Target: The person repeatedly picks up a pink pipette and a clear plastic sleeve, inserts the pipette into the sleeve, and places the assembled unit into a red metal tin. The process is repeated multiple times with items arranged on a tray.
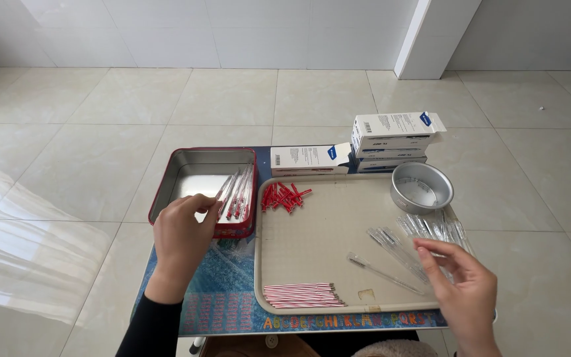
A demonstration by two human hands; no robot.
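Observation:
My left hand [183, 235] rests at the near rim of a red metal tin [166, 182], fingers curled beside several finished pens [238, 192] lying inside it; whether it grips one I cannot tell. My right hand [460, 284] hovers over the beige tray [325, 238], fingers spread above a heap of clear pen barrels [431, 228]. One clear barrel [381, 271] lies apart just left of that hand. Red pen caps [284, 196] are piled at the tray's far left, and a bundle of red-and-white refills [299, 295] lies at its near left.
A round metal bowl [421, 187] stands at the tray's far right corner. White cardboard boxes [391, 140] are stacked behind it, with one more box [308, 158] lying flat. Everything sits on a small table with a blue patterned mat [226, 291] over a tiled floor.

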